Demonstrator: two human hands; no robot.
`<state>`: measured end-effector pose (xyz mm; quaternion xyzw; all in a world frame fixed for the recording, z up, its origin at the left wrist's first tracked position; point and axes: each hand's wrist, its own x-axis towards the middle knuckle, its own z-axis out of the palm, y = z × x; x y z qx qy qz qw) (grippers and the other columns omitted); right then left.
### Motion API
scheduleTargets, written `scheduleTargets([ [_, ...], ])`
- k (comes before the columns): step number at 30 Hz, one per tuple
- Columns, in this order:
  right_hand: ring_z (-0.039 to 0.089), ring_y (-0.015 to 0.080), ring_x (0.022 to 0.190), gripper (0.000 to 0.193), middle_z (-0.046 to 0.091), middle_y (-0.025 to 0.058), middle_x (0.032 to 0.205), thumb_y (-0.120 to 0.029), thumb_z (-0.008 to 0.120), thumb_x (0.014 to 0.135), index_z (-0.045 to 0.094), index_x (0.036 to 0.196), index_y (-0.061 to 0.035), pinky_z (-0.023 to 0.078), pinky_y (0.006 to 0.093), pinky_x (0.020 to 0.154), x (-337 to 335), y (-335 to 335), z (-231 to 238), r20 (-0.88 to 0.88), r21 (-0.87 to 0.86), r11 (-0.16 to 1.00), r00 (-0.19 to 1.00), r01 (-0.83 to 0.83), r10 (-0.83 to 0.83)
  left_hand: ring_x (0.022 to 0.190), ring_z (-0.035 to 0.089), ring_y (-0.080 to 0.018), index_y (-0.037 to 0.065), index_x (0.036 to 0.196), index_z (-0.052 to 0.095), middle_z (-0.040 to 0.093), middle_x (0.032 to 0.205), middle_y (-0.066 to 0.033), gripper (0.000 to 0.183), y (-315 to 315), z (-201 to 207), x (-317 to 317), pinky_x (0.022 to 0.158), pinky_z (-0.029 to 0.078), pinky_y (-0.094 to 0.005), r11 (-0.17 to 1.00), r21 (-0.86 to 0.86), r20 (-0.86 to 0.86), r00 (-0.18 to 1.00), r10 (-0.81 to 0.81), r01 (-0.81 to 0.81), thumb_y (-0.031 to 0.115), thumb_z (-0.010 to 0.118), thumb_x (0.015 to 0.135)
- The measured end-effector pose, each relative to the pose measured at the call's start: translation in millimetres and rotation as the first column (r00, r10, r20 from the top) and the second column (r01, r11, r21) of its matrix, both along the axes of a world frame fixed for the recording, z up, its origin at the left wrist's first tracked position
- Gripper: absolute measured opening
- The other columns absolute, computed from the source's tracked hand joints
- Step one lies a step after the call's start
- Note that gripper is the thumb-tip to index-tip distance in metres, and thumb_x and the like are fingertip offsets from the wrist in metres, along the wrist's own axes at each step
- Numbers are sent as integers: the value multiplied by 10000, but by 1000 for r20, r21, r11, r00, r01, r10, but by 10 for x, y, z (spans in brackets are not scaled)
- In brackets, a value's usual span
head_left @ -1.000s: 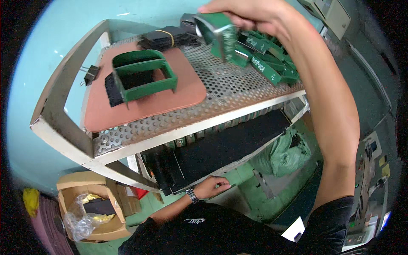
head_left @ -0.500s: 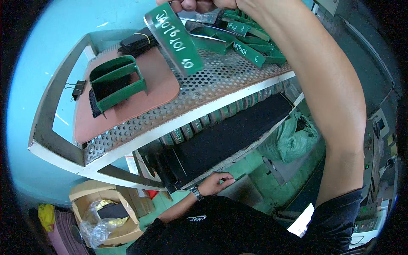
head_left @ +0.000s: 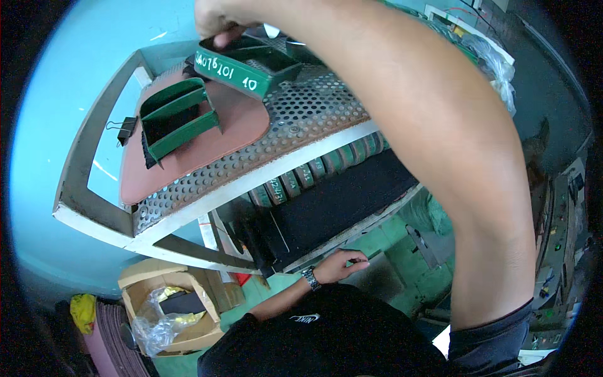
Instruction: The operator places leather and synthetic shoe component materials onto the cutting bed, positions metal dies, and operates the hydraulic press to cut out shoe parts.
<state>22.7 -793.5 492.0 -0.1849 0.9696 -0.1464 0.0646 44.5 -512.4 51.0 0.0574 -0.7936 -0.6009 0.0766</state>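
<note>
A green metal cutting die (head_left: 235,76) with white handwriting on its side rests at the far edge of the red-brown pad (head_left: 242,116) and the perforated metal shelf. My right hand (head_left: 217,25) grips it by the far left corner, fingers curled over the rim; the fingertips are partly hidden. A second green die (head_left: 181,119), rounded at the back with a crossbar, lies on the pad over a piece of black material. My left hand (head_left: 340,266), wearing a metal watch, hangs low before my shirt, thumb and fingers pinched together. Whatever it may hold is too small to name.
White frame edges (head_left: 251,182) border the shelf. Below stand a row of green dies (head_left: 301,177) and a black-covered board (head_left: 342,201). A binder clip (head_left: 125,131) is at the shelf's left. On the floor are an opened cardboard box (head_left: 169,308) and a green bag (head_left: 433,213).
My right hand has lowered the upheld green die onto the shelf and turned it, moving left. My right forearm now covers the other dies at the back. The left hand stays pinched.
</note>
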Motion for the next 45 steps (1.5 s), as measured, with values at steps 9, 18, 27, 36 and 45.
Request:
scheduleTargets([
  [9, 672, 229, 631, 318, 720, 137, 743, -323, 636, 869, 753, 803, -35, 535, 427, 622, -549, 1232, 186, -325, 182, 133, 68, -974, 943, 915, 669, -174, 73, 1133, 653, 717, 1006, -66, 246, -81, 16, 241, 763, 522, -335, 995, 60, 91, 993, 74, -80, 266, 625, 984],
  [18, 620, 158, 984, 768, 677, 68, 1105, -462, 842, 736, 589, 1301, -7, 495, 280, 825, -1050, 1723, 199, 313, -223, -161, -227, -961, 922, 930, 661, -181, 65, 1138, 653, 709, 1035, -68, 271, -77, 21, 224, 786, 519, -341, 997, 68, 119, 993, 10, -19, 290, 608, 993],
  [27, 590, 282, 1177, 768, 611, 190, 1299, -283, 847, 737, 519, 1359, 26, 442, 369, 1036, -1376, 2361, -36, -176, -333, -340, -296, -879, 939, 969, 650, -173, 43, 1110, 664, 699, 1061, -65, 245, 76, -55, -119, 848, 507, -337, 984, 66, 64, 984, -169, 165, 249, 626, 982],
  [36, 561, 94, 801, 454, 635, 20, 838, -431, 634, 962, 670, 1077, 7, 471, 269, 704, -1612, 5504, -2837, -59, -986, 91, 803, -139, 593, 853, 668, -150, -28, 1075, 662, 708, 924, -70, 183, 535, -222, -857, 775, 527, -277, 928, 71, 176, 911, -373, 366, 113, 626, 964],
  [45, 624, 257, 857, 624, 669, 147, 905, -484, 774, 757, 683, 1141, 0, 411, 367, 822, 658, 7965, -3979, -157, -247, 546, 522, 801, -838, 808, 644, -172, -3, 950, 676, 669, 875, -83, 127, 2522, 35, -2017, 739, 513, -296, 321, -238, 177, 366, -913, 917, 107, 703, 893],
])
